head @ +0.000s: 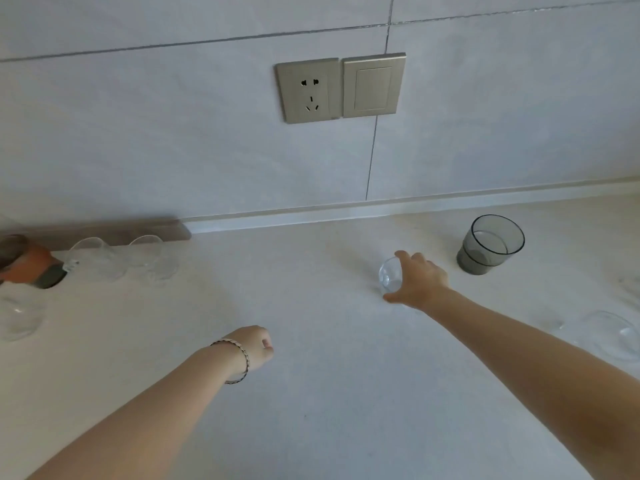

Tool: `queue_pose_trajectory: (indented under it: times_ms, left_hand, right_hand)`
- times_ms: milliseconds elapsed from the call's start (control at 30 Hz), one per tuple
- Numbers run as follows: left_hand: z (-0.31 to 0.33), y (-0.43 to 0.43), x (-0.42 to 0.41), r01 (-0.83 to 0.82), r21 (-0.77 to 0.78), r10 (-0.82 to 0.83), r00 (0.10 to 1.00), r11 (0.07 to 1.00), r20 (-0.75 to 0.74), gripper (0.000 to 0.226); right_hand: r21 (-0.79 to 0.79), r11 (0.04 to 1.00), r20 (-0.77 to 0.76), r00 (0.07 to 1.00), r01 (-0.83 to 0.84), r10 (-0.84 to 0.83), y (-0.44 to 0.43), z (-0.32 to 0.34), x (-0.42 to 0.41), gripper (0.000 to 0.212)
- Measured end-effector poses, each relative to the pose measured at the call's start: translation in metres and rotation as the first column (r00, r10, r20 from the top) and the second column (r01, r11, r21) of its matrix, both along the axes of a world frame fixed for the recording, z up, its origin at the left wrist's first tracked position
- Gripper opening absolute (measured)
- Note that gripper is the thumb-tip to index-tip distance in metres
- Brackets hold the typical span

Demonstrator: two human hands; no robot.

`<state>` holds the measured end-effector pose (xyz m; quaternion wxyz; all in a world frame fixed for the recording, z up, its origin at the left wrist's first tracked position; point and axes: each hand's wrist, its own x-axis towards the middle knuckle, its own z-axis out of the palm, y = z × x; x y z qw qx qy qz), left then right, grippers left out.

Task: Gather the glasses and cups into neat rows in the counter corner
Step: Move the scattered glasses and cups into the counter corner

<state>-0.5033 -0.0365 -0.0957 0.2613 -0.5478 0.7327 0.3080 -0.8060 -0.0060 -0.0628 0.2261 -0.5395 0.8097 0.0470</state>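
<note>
1. Small clear glass (pixel 388 276): on the right half of the counter (pixel 311 393), mid-depth, well short of the wall (pixel 173 150). Its round mouth shows toward the left and up, so its long axis leans left of upright. I cannot tell whether its base touches the counter.
2. My right hand (pixel 420 282): curled round the right side of that glass, thumb low and fingers over the top.
3. My left hand (pixel 258 345): fingers curled into a loose fist, holding nothing, over the middle of the counter; bracelet (pixel 239 360) on the wrist.
4. Grey tumbler (pixel 490 244): upright, mouth up, near the glass on its right, toward the wall.
5. Clear glass (pixel 613 336): at the far right edge, blurred.
6. Three clear glasses (pixel 95 259), far left, with an orange and grey cup (pixel 29 263) beside them.
7. Socket (pixel 308 91) and switch (pixel 373 85): side by side on the wall.
</note>
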Motion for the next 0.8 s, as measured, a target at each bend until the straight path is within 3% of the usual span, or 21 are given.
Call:
queue_pose_trajectory:
  times_ms: [233,467,567,800]
  left_hand:
    - [0.003,0.008,0.074,-0.058,-0.002,0.058,0.998,0.998,-0.019,0.012]
    - [0.006,0.0,0.213,-0.123,0.024,0.123,0.992,0.992,-0.003,0.017]
    - [0.004,-0.007,0.286,-0.159,0.022,0.159,0.987,0.987,0.016,0.036]
    - [0.008,-0.031,0.422,-0.226,-0.008,0.227,0.973,0.974,0.033,0.029]
  right_hand:
    - [0.033,0.991,0.084,0.989,-0.127,0.124,0.003,0.012,0.113,0.092]
    - [0.007,0.963,0.125,0.956,-0.269,0.266,-0.013,0.019,0.274,0.092]
    - [0.001,0.958,0.158,0.946,-0.288,0.284,-0.027,0.02,0.35,0.092]
    - [-0.032,0.953,0.201,0.932,-0.301,0.301,-0.08,0.009,0.499,0.093]
